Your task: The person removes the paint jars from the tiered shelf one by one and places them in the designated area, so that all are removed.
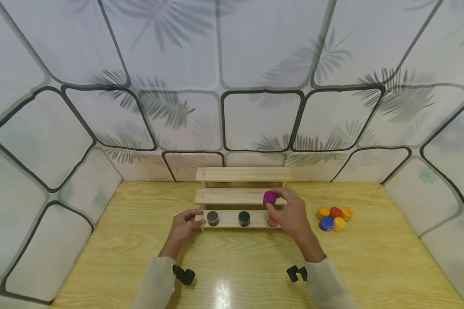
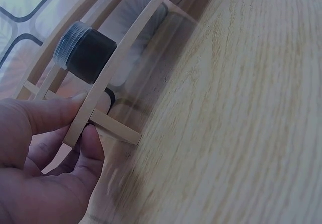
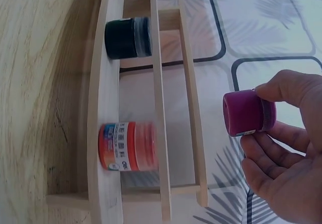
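Note:
A three-step wooden rack point(image 1: 228, 196) stands on the table, with several small paint jars on its lowest step. My left hand point(image 1: 183, 225) grips the left end of that step, thumb and fingers around the board point(image 2: 83, 118). Nearest to it sits a dark grey jar point(image 2: 90, 53). A blackish-green jar point(image 1: 244, 218) stands mid-step, and an orange-red jar point(image 3: 128, 146) near the right end. Between thumb and fingers my right hand point(image 1: 291, 213) pinches a magenta paint jar point(image 3: 246, 112), held above the rack's right side, apart from the boards in the right wrist view.
Right of the rack, a cluster of jars rests on the table: a blue jar point(image 1: 326, 223), a red jar point(image 1: 336, 212) and several yellow or orange ones, such as a yellow jar point(image 1: 339, 224). A patterned cloth backdrop point(image 1: 261, 120) rises behind the wooden table point(image 1: 139, 240).

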{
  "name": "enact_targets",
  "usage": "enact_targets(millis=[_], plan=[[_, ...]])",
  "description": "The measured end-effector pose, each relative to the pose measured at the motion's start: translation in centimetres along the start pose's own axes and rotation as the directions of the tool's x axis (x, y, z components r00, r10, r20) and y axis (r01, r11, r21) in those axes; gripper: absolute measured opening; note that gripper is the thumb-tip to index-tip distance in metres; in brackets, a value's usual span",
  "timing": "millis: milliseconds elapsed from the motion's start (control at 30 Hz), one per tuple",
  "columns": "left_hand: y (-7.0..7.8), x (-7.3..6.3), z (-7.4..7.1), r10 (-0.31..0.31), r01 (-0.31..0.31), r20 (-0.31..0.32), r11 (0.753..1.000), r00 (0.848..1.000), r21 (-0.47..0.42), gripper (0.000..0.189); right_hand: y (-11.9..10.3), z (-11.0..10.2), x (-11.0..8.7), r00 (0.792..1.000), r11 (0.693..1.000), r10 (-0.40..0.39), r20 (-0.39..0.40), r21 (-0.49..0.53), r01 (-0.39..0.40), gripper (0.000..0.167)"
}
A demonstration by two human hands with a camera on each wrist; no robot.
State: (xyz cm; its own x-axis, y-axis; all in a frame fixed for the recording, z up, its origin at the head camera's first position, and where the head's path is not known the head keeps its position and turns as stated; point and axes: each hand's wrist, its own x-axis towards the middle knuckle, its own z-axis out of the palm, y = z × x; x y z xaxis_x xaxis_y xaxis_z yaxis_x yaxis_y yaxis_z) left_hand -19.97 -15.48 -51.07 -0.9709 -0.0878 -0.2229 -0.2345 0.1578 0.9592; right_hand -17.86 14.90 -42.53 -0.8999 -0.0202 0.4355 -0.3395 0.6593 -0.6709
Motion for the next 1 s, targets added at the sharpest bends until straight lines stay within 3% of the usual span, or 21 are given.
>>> enact_targets(millis=[400,600,800,1000], plan=[[0.0,0.1,0.1,-0.008,0.008,-0.006,1.0,1.0,0.001,0.032,1.6,-1.8,-0.6,0.998,0.999,0.047,-0.036,0.01,-0.047,0.036],[1.6,-1.0,0.0,-0.003,0.004,0.023,1.0,1.0,-0.017,0.032,2.3,-2.5,-1.2,0.996,0.997,0.08,-0.035,0.004,-0.08,0.036],[0.2,0.0,0.2,-0.008,0.008,0.007,1.0,1.0,-0.007,0.032,2.9,-3.4,-1.7,0.994,0.994,0.103,-0.037,-0.039,-0.104,0.035],[0.1,-0.1,0.0,0.003,-0.003,0.007,1.0,1.0,0.01,0.032,3.5,-4.4,-2.0,0.992,0.989,0.116,-0.039,-0.091,-0.119,0.035]])
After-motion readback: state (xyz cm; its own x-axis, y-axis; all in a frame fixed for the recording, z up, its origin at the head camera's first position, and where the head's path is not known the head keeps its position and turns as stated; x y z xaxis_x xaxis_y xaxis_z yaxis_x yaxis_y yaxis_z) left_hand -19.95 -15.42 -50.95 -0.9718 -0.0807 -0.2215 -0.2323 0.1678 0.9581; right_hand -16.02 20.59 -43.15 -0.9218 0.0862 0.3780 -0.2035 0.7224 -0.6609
